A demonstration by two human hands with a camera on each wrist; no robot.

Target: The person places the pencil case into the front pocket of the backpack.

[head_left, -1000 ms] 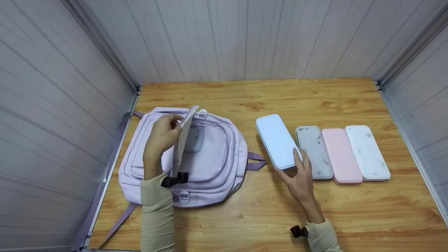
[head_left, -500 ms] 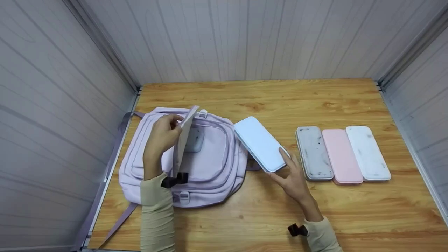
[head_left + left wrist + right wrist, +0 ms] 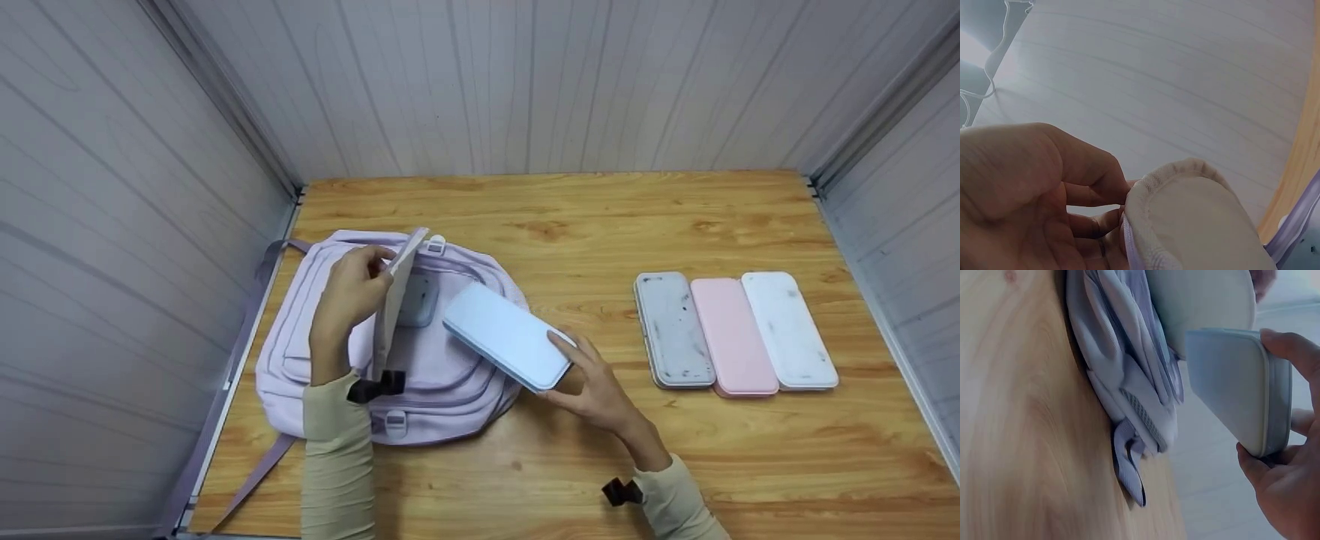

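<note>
A lilac backpack lies on the table at the left, its front flap raised. My left hand pinches the edge of that flap between thumb and fingers; the left wrist view shows the flap's pale lining beside the fingertips. Inside the opening sits a grey case, partly hidden behind the flap. My right hand grips one end of a light blue case, thumb on one side and fingers on the other. The case's far end overlaps the backpack's opening in the head view.
To the right, a speckled grey case, a pink case and a white case lie side by side on the wooden table. Panel walls enclose the back and sides. A backpack strap trails off the left front.
My right hand has carried the light blue case leftward from beside the grey case to over the backpack, turning it more crosswise. The left hand and flap have stayed nearly still.
</note>
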